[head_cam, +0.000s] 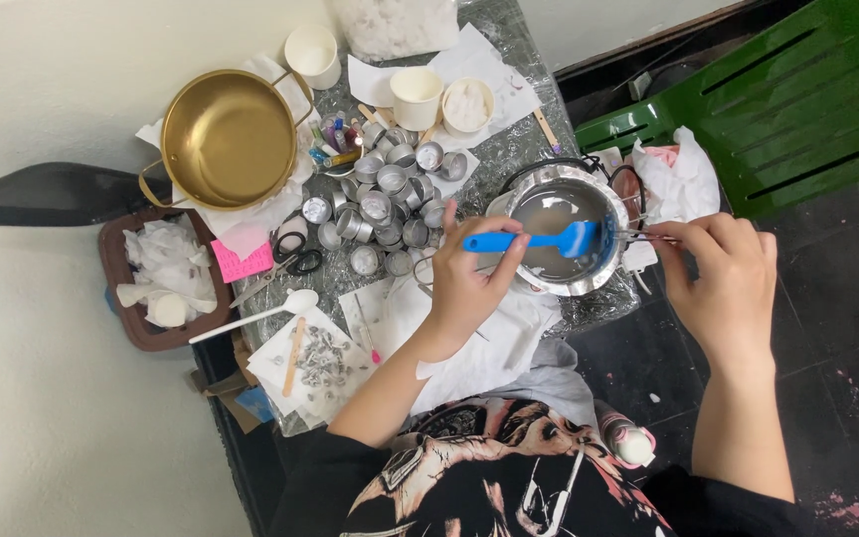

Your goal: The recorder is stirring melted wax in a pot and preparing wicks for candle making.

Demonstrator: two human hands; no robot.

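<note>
Left hand (464,273) closed around the handle of a blue silicone spatula (534,241), fingers wrapped tight on it; the blade end sits inside a small steel pot (561,235) holding a cloudy, pale liquid. Right hand (723,283) at the pot's right side, fingertips pinched together on its thin wire handle (648,237). Pot sits at the right edge of the worktop (509,149), which is covered in crinkled clear plastic.

Left of the pot: a cluster of small round metal tealight cups (385,194), packed close, some touching. Above them two white paper cups (417,96) side by side, one more white cup (312,55) further left by the wall. A bag of white flakes (395,25) at the top edge. Big brass-coloured pan (229,137) with two handles at the worktop's left, resting on white paper. Near it a few small coloured bottles (335,144), hard to tell what kind. Below the pan: pink sticky note (241,261), black-handled scissors (285,261), white plastic spoon (260,313). A sheet with little metal wick tabs (320,360) and a wooden stick (294,356) at the near left corner.

Brown tray (116,288) with crumpled white tissue sits lower, off the worktop's left side. Green plastic chair (777,99) upper right, crumpled white paper (683,174) at its edge just beside the pot. Dark tiled floor (837,398) on the right.
</note>
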